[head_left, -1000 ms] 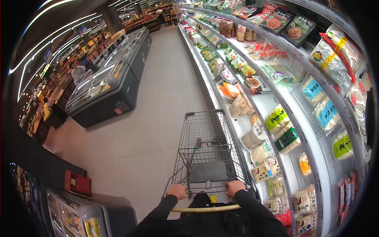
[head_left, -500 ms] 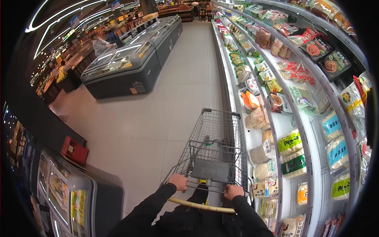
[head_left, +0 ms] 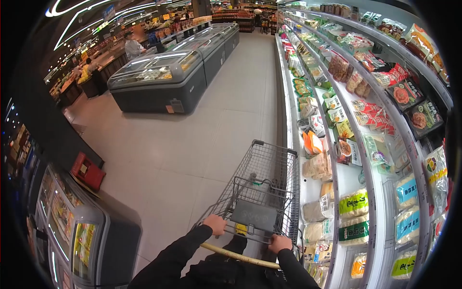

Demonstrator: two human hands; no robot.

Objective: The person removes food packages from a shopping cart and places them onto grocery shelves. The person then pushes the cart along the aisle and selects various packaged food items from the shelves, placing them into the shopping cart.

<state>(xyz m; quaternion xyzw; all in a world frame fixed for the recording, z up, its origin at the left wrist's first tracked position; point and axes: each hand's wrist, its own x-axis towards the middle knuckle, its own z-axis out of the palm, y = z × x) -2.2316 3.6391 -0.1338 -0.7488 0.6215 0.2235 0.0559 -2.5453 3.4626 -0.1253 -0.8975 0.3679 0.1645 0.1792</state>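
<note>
A wire shopping cart [head_left: 254, 215] stands in front of me, close along the refrigerated shelves on the right. My left hand [head_left: 214, 225] is wrapped round the left part of its handlebar. Farther right on the same bar, my right hand [head_left: 280, 243] has its fingers closed too. Between the hands, a dark panel sits at the cart's near end; no goods are visible in the wire basket. A yellowish curved band [head_left: 236, 254] crosses below the handle, in front of my dark clothing. Part of a yellow shoe [head_left: 241, 229] shows beneath the cart.
Refrigerated shelves [head_left: 353, 178] with packaged noodles and other bagged food line the right side. Chest freezers [head_left: 149, 91] stand ahead left, another freezer [head_left: 115, 250] near left. A red box [head_left: 88, 171] sits by a dark pillar. A person [head_left: 133, 46] is behind the far freezers.
The view has turned slightly left, so the far freezers and aisle appear farther right. The cart sits slightly lower in view. Both hands keep their hold on the handlebar.
</note>
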